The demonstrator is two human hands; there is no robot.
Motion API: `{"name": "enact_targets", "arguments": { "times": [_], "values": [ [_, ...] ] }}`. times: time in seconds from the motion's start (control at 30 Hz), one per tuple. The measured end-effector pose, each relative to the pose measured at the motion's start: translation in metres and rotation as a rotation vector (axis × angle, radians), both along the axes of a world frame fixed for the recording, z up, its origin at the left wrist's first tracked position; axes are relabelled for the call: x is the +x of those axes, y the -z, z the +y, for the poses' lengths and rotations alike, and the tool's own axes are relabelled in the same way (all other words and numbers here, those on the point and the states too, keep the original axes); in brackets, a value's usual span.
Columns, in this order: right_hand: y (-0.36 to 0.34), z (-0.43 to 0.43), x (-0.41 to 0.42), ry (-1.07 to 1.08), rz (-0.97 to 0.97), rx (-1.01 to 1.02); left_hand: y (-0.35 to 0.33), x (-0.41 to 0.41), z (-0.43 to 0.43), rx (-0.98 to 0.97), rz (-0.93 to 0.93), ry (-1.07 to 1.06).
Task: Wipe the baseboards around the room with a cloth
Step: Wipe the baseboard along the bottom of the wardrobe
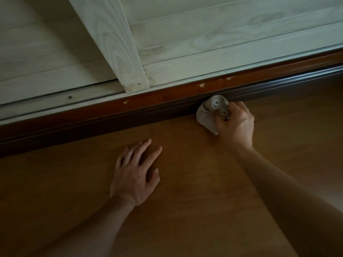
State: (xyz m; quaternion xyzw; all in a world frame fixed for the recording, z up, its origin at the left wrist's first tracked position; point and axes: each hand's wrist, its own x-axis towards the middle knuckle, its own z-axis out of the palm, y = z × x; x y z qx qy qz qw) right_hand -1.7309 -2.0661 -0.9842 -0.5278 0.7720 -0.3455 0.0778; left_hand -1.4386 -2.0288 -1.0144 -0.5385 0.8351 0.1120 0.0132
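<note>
A dark reddish-brown baseboard (115,115) runs slantwise across the view, from lower left to upper right, with a few chipped pale spots on its top edge. My right hand (236,124) grips a rolled grey-beige cloth (211,112) and holds its end against the face of the baseboard just above the floor. My left hand (136,173) lies flat on the wooden floor in front of the baseboard, fingers spread and straight, holding nothing.
Above the baseboard stand pale whitewashed sliding wooden doors (213,39) with a vertical frame post (120,52) and a metal track (61,101). Brown wooden flooring (185,210) fills the lower half of the view.
</note>
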Motion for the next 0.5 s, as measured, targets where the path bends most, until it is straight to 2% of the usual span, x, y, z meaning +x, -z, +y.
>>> {"name": "enact_targets", "arguments": {
  "times": [0.1, 0.17, 0.23, 0.37, 0.5],
  "values": [
    [-0.001, 0.002, -0.024, 0.075, -0.023, 0.031, -0.004, -0.003, 0.004, -0.007, -0.01, 0.001],
    [-0.002, 0.003, -0.031, 0.097, -0.023, 0.029, -0.005, -0.013, 0.007, -0.028, 0.024, -0.08],
    [-0.002, 0.003, -0.03, 0.062, -0.006, 0.015, -0.006, -0.041, 0.009, -0.07, 0.093, -0.153],
    [0.0, 0.0, -0.027, -0.075, 0.01, 0.002, -0.003, -0.122, 0.01, -0.045, 0.206, -0.095],
    [0.006, 0.001, -0.051, 0.005, 0.021, -0.022, 0.008, -0.148, 0.01, -0.073, 0.075, -0.102]
  ]
}}
